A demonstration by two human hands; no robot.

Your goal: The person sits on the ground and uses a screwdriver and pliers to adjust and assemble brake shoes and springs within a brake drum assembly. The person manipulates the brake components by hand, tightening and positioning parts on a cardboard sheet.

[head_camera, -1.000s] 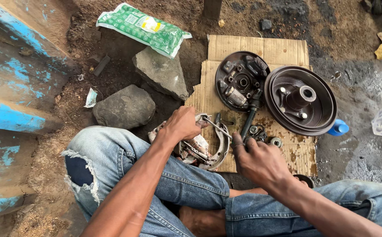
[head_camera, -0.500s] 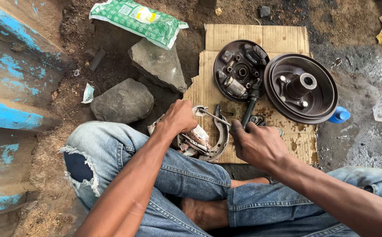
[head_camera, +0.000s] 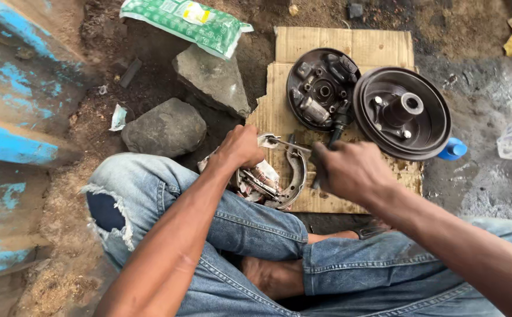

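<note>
Head view looks down on a sheet of creased brown cardboard point(head_camera: 350, 47) laid on oily dirt, and everything else sits around it. On its right edge rests a dark, round brake drum point(head_camera: 429, 132), smooth-walled with a pale hub in the middle; a small blue cap point(head_camera: 454, 149) peeks out just beyond the drum. Beside the drum, toward the cardboard's centre, lies a round backing plate point(head_camera: 320, 88), grimy and studded with small fittings. Two rough grey stones point(head_camera: 165, 126) sit off the cardboard's left edge, and a green plastic packet point(head_camera: 188, 20) lies past them.

At the cardboard's near edge, the left hand point(head_camera: 241, 147) is curled shut over a curved, rusty brake shoe point(head_camera: 294, 176) and a thin metal spring. The right hand point(head_camera: 350, 170) is closed in a fist round a dark tool handle point(head_camera: 335, 132) that points up toward the backing plate. Blue-jeaned knees hide the cardboard's near corners.
</note>
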